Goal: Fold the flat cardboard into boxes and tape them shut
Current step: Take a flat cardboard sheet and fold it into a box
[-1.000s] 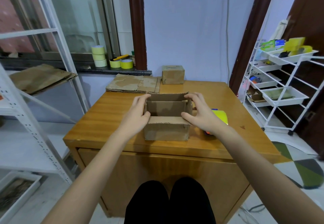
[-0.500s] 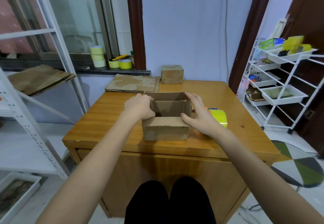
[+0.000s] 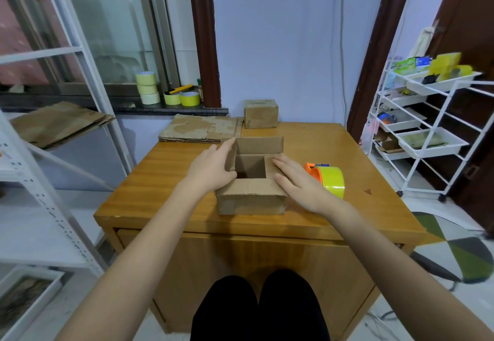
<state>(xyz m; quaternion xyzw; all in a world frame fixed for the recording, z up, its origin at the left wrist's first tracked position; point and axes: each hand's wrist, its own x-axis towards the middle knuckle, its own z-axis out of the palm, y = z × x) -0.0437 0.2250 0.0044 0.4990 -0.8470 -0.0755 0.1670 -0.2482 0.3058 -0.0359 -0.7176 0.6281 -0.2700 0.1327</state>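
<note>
An open box (image 3: 251, 196) is stood near the front edge of the table (image 3: 320, 215), its top unsealed. The left flap is pressed at by the left hand (image 3: 211, 171) at 9 o'clock of the box, fingers straight and laid against the flap's outer face, the flap tilted up. The right flap is pushed flat inward by the right hand (image 3: 296, 183) at 3 o'clock, fingers extended and loosely spread, nothing gripped. The far flap is stood upright at 12 o'clock; the near flap is folded in. A tape dispenser (image 3: 327, 179) is seen just beside the right hand at 3 o'clock. Flat cardboard (image 3: 199, 132) and a closed box (image 3: 260, 117) are placed at the table's far edge.
</note>
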